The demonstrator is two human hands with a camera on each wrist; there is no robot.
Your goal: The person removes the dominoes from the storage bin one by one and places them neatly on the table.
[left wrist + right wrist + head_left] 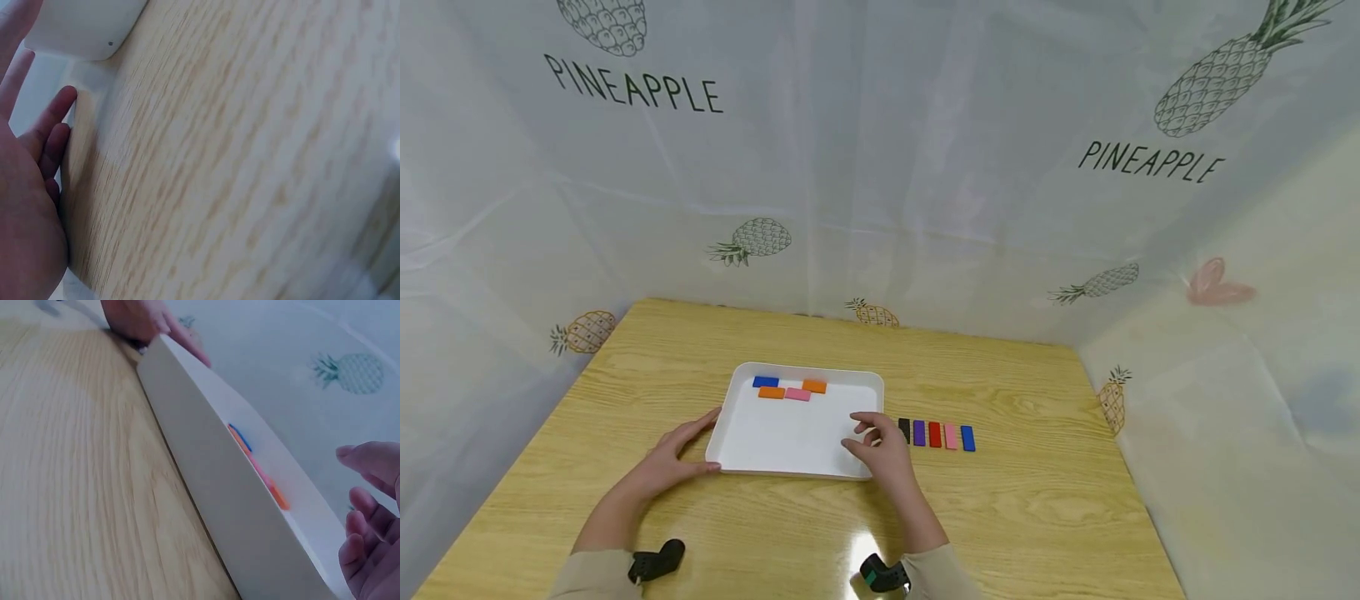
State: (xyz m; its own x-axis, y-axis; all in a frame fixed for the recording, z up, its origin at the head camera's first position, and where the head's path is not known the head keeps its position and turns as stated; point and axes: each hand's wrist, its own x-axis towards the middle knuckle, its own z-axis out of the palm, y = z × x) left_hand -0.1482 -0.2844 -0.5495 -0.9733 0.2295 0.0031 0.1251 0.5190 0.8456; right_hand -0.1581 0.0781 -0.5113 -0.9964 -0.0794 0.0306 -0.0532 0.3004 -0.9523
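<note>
A shallow white tray point(790, 437) lies on the wooden table. Near its far wall are a blue block point(766, 382), an orange block point(771, 392), a pink block point(797, 394) and a second orange block point(814, 386), all small and flat. My left hand point(664, 467) rests at the tray's left side, thumb and fingers spread along the edge. Over the tray's right side hovers my right hand point(883, 450), thumb and forefinger apart. Nothing shows between its fingers, also in the right wrist view, where the blocks are partly hidden behind the tray wall point(206, 475).
Right of the tray, several flat blocks stand in a row: black point(904, 430), purple point(919, 432), red point(935, 434), pink point(951, 437) and blue point(967, 438). A pineapple-print curtain point(880, 167) hangs behind the wooden table point(1037, 500).
</note>
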